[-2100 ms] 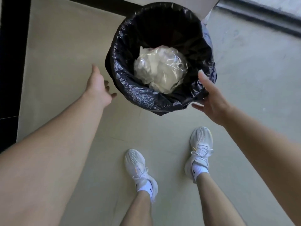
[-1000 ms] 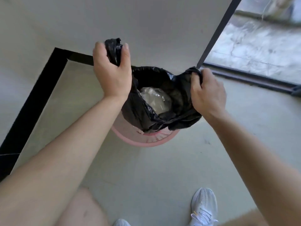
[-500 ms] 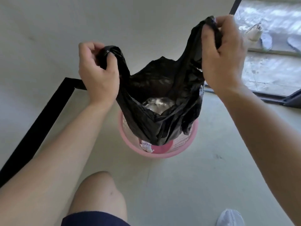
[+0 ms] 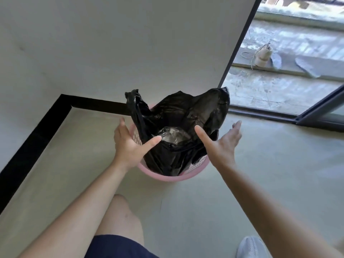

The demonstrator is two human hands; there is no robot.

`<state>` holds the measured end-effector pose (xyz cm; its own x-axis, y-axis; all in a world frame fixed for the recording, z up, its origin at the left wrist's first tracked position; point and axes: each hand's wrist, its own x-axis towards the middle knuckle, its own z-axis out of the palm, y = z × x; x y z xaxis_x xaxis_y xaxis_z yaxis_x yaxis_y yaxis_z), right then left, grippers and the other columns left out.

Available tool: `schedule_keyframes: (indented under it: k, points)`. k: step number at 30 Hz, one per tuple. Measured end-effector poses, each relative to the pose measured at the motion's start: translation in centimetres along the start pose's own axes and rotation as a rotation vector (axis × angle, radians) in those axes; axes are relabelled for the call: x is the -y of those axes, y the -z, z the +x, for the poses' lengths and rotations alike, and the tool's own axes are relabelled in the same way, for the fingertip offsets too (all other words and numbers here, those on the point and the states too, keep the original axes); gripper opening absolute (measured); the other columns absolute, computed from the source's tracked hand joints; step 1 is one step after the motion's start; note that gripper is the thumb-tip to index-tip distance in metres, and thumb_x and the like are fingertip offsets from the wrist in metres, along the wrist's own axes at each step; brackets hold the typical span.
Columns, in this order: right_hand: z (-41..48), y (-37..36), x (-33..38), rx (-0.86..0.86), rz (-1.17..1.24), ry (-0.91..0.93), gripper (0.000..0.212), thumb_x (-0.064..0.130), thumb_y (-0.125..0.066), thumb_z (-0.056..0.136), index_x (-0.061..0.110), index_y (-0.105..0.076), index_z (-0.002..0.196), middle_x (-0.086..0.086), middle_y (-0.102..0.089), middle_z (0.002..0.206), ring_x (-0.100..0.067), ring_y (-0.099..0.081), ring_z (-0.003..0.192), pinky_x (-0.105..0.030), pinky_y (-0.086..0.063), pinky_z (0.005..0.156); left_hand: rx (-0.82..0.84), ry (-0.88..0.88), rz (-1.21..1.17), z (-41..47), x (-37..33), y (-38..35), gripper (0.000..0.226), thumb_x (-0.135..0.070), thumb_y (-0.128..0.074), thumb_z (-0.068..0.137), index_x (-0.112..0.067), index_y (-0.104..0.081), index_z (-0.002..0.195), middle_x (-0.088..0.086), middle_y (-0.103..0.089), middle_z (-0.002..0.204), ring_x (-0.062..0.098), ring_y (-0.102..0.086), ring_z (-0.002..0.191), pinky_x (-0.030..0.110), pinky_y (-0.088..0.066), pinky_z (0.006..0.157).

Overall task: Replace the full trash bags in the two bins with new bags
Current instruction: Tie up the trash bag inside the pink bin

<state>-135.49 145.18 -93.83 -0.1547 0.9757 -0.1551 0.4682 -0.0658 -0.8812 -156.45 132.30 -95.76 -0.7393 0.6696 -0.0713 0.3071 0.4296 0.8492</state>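
Observation:
A black trash bag (image 4: pixel 188 112) stands loosely in a pink perforated bin (image 4: pixel 167 176) on the floor by the wall. Its two top corners stick up free, and crumpled clear plastic (image 4: pixel 170 134) shows inside it. My left hand (image 4: pixel 130 146) is open at the bag's left side, thumb pointing toward the opening. To the right of the bag my right hand (image 4: pixel 221 143) is open too, palm up, fingers spread. Neither hand holds the bag.
A white wall with a black baseboard (image 4: pixel 46 127) runs behind and to the left of the bin. To the right is an open sliding door frame (image 4: pixel 240 41), with a shoe (image 4: pixel 262 55) and insoles on the ledge outside. My knee (image 4: pixel 121 215) and a white sneaker (image 4: pixel 251 247) are below.
Both hands have let go of the bag's top corners and dropped, opening beside it. The bag has sagged back into the pink bin.

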Motion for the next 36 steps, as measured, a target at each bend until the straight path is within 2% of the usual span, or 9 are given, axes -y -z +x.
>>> schedule_keyframes:
  k: [4, 6, 9, 11, 13, 18, 25, 31, 36]
  points:
    - [2.2, -0.5, -1.0, 0.17, -0.158, -0.052, 0.13, 0.074, -0.074, 0.066, 0.023, 0.001, 0.158, 0.0, 0.0, 0.166, -0.019, 0.006, 0.153, -0.051, -0.006, 0.124, -0.08, -0.111, -0.102, 3.8, -1.4, -1.2, 0.117, -0.066, -0.084, 0.057, -0.022, -0.025, 0.147, 0.008, -0.047, 0.145, 0.025, -0.044, 0.136, 0.048, -0.037, 0.112]
    - [3.6, -1.1, -0.3, 0.166, -0.167, 0.004, 0.116, 0.073, -0.073, 0.068, 0.028, -0.013, 0.157, -0.001, -0.005, 0.166, -0.02, 0.001, 0.153, -0.05, -0.008, 0.124, -0.152, -0.123, -0.142, 4.7, -3.3, -1.4, 0.084, -0.06, -0.075, 0.074, -0.021, -0.037, 0.138, 0.007, -0.051, 0.137, 0.02, -0.048, 0.13, 0.043, -0.039, 0.11]
    - [5.0, -2.1, 1.8, 0.144, -0.114, 0.174, 0.066, 0.064, -0.072, 0.076, 0.032, -0.055, 0.131, 0.001, -0.043, 0.147, -0.019, -0.03, 0.144, -0.039, -0.03, 0.119, -0.167, -0.125, -0.283, 5.1, -5.8, -1.3, 0.025, -0.042, -0.057, 0.096, -0.017, -0.057, 0.096, -0.003, -0.06, 0.084, 0.008, -0.059, 0.077, 0.033, -0.047, 0.077]
    - [5.1, -2.6, 3.2, 0.182, 0.004, 0.222, 0.032, 0.05, -0.074, 0.083, 0.026, -0.07, 0.105, 0.013, -0.066, 0.102, -0.009, -0.062, 0.107, -0.014, -0.049, 0.09, -0.135, -0.067, -0.356, 4.9, -6.6, -1.1, 0.03, -0.04, -0.047, 0.101, -0.012, -0.055, 0.093, -0.006, -0.058, 0.068, 0.008, -0.057, 0.063, 0.027, -0.046, 0.071]
    - [4.6, -3.0, 4.0, 0.277, 0.017, 0.228, 0.022, 0.044, -0.076, 0.084, 0.029, -0.071, 0.098, 0.018, -0.07, 0.088, -0.002, -0.067, 0.088, -0.012, -0.051, 0.075, -0.076, -0.009, -0.559, 4.4, -7.0, -1.1, 0.032, -0.042, -0.043, 0.102, -0.013, -0.049, 0.09, -0.003, -0.045, 0.056, 0.016, -0.049, 0.051, 0.031, -0.052, 0.065]
    - [3.7, -4.3, 2.5, 0.366, -0.252, 0.315, 0.016, 0.037, -0.064, 0.093, 0.023, -0.071, 0.097, 0.003, -0.075, 0.09, -0.02, -0.068, 0.089, -0.038, -0.054, 0.085, 0.128, 0.151, -0.814, 3.7, -7.3, -0.2, 0.053, -0.065, -0.048, 0.088, -0.013, -0.055, 0.093, -0.006, -0.027, 0.055, 0.013, -0.029, 0.049, 0.031, -0.044, 0.059]
    - [3.6, -4.6, 3.1, 0.383, -0.304, 0.274, 0.033, 0.044, -0.06, 0.085, 0.026, -0.058, 0.112, 0.007, -0.07, 0.104, -0.02, -0.064, 0.101, -0.045, -0.051, 0.093, 0.432, -0.079, -0.336, 3.0, -8.1, 2.0, 0.054, -0.004, -0.067, 0.079, -0.018, -0.053, 0.129, -0.021, -0.051, 0.058, -0.001, -0.051, 0.062, 0.02, -0.041, 0.08]
    - [2.0, -3.7, 3.8, 0.337, -0.304, 0.334, 0.078, 0.072, -0.071, 0.07, 0.034, -0.049, 0.134, 0.015, -0.066, 0.117, -0.008, -0.059, 0.105, -0.03, -0.048, 0.093, -0.031, -0.132, -0.282, 2.8, -8.9, 0.9, 0.015, -0.012, -0.073, 0.085, -0.019, -0.064, 0.075, -0.016, -0.061, 0.062, 0.0, -0.054, 0.058, 0.02, -0.043, 0.065]
    - [2.0, -2.2, 1.9, 0.366, -0.547, 0.461, 0.024, 0.057, -0.058, 0.09, 0.035, -0.054, 0.08, 0.006, -0.061, 0.076, -0.022, -0.063, 0.079, -0.034, -0.048, 0.072, -0.142, 0.003, -0.63, 3.3, -10.0, 1.1, 0.03, -0.02, -0.075, 0.086, -0.019, -0.053, 0.065, 0.004, -0.045, 0.061, 0.017, -0.041, 0.054, 0.029, -0.039, 0.057]
